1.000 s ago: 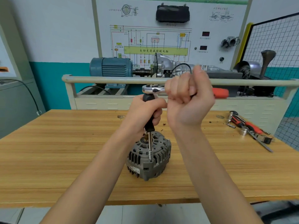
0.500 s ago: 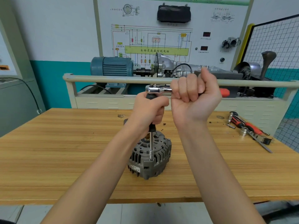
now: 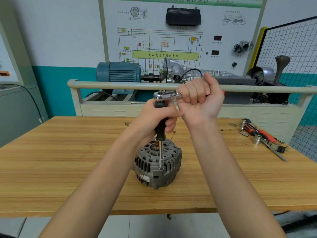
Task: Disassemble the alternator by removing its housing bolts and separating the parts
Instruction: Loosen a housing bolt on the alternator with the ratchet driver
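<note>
Right hand (image 3: 199,98) swung ratchet (image 3: 167,96); left hand (image 3: 158,117) grips extension (image 3: 160,129).

The alternator (image 3: 158,164) at lower centre is dull grey cast metal, matt and slightly rough, with ribbed vents. The extension bar (image 3: 160,154) standing on it is bright, smooth polished metal below a matt black grip. The ratchet (image 3: 167,96) head above gleams like chrome. The workbench (image 3: 68,160) is pale streaked wood with a smooth, low-sheen top. At the right edge, loose tools (image 3: 262,138) show shiny metal and glossy red-and-black handles.
</note>
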The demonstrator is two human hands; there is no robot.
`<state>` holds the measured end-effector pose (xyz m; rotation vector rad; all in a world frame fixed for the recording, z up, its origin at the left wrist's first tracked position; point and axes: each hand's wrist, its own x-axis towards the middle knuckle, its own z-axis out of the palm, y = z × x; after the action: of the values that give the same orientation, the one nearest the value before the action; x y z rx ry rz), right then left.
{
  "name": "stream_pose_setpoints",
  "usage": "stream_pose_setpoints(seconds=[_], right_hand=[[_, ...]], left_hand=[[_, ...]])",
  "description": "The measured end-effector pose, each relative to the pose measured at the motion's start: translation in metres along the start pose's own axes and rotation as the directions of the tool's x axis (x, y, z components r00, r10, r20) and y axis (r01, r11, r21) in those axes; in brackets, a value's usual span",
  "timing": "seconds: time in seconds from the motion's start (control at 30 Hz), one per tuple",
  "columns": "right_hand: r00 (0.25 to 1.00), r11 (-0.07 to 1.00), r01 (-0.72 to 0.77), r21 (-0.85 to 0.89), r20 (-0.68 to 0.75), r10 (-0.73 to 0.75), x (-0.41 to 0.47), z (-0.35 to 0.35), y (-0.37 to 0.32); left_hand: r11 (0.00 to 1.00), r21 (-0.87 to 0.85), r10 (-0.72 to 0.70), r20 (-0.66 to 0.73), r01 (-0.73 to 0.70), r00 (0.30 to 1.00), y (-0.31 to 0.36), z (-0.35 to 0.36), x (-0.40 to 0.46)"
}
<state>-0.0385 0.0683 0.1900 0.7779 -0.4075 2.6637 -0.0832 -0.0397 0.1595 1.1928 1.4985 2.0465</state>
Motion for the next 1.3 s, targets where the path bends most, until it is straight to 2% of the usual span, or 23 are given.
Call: stream_pose_setpoints(seconds=[0.07, 0.17, 0.27, 0.4, 0.47, 0.53, 0.6, 0.63, 0.67, 0.73, 0.8, 0.87, 0.93, 1.0, 1.07, 1.13, 1.23, 1.3], right_hand=[[0.991, 0.981, -0.102, 0.163, -0.065, 0.114, 0.010, -0.007, -0.002], [0.983, 0.978, -0.123, 0.167, -0.112, 0.143, 0.015, -0.011, -0.001], [0.995, 0.992, -0.064, 0.108, -0.073, 0.072, 0.008, -0.005, 0.001], [0.985, 0.975, 0.167, -0.144, 0.054, -0.161, -0.009, 0.007, 0.009], [0.926, 0.877, 0.372, -0.304, 0.185, -0.328, -0.018, 0.013, 0.022], [0.810, 0.680, 0.587, -0.439, 0.330, -0.485, -0.026, 0.013, 0.037], [0.713, 0.491, 0.698, -0.522, 0.435, -0.550, -0.032, 0.012, 0.048], [0.700, 0.461, 0.710, -0.533, 0.457, -0.549, -0.033, 0.011, 0.049], [0.711, 0.487, 0.700, -0.522, 0.454, -0.536, -0.033, 0.011, 0.048], [0.783, 0.650, 0.618, -0.442, 0.413, -0.464, -0.029, 0.012, 0.037], [0.898, 0.832, 0.426, -0.356, 0.279, -0.341, -0.021, 0.012, 0.021], [0.981, 0.957, 0.188, -0.221, 0.081, -0.174, -0.011, 0.009, 0.007], [0.998, 1.000, -0.001, -0.004, -0.069, 0.001, -0.001, 0.002, -0.002], [0.985, 0.987, -0.081, 0.138, -0.137, 0.100, 0.006, -0.003, -0.004], [0.983, 0.987, -0.076, 0.142, -0.155, 0.098, 0.008, -0.004, -0.003], [0.991, 0.996, -0.032, 0.083, -0.130, 0.043, 0.002, 0.001, -0.001], [0.991, 0.982, 0.134, -0.132, 0.011, -0.134, -0.013, 0.009, 0.004], [0.930, 0.879, 0.359, -0.314, 0.197, -0.309, -0.025, 0.013, 0.017]], left_hand=[[0.996, -0.049, -0.072, 0.144, 0.080, 0.987, 0.002, -0.002, 0.002], [0.983, -0.102, -0.123, 0.248, 0.153, 0.961, 0.001, -0.001, 0.003], [0.983, -0.095, -0.136, 0.181, 0.155, 0.974, -0.001, -0.002, 0.002], [0.996, -0.031, -0.090, -0.082, 0.088, 0.993, -0.002, 0.005, 0.002], [0.997, 0.009, -0.074, -0.246, 0.078, 0.967, -0.004, 0.011, 0.004], [0.995, 0.075, -0.030, -0.373, 0.062, 0.927, -0.005, 0.017, 0.006], [0.982, 0.182, 0.046, -0.455, 0.042, 0.889, -0.006, 0.020, 0.006], [0.978, 0.205, 0.071, -0.472, 0.031, 0.879, -0.008, 0.019, 0.006], [0.980, 0.196, 0.075, -0.473, 0.021, 0.878, -0.009, 0.019, 0.006], [0.991, 0.131, 0.046, -0.417, 0.010, 0.908, -0.009, 0.017, 0.003], [0.996, 0.087, 0.028, -0.309, -0.001, 0.951, -0.007, 0.012, 0.001], [0.998, 0.065, 0.029, -0.178, -0.018, 0.984, -0.003, 0.007, 0.000], [1.000, 0.013, 0.015, -0.033, -0.015, 0.999, 0.001, 0.004, 0.000], [0.998, -0.046, -0.027, 0.081, 0.031, 0.996, 0.003, 0.004, 0.001], [0.994, -0.081, -0.061, 0.137, 0.072, 0.989, 0.004, 0.004, 0.002], [0.992, -0.087, -0.075, 0.129, 0.086, 0.989, 0.004, 0.004, 0.002], [0.998, -0.026, -0.057, -0.037, 0.056, 0.998, 0.004, 0.007, 0.001], [0.999, 0.033, -0.022, -0.206, 0.030, 0.978, 0.002, 0.013, 0.002]])
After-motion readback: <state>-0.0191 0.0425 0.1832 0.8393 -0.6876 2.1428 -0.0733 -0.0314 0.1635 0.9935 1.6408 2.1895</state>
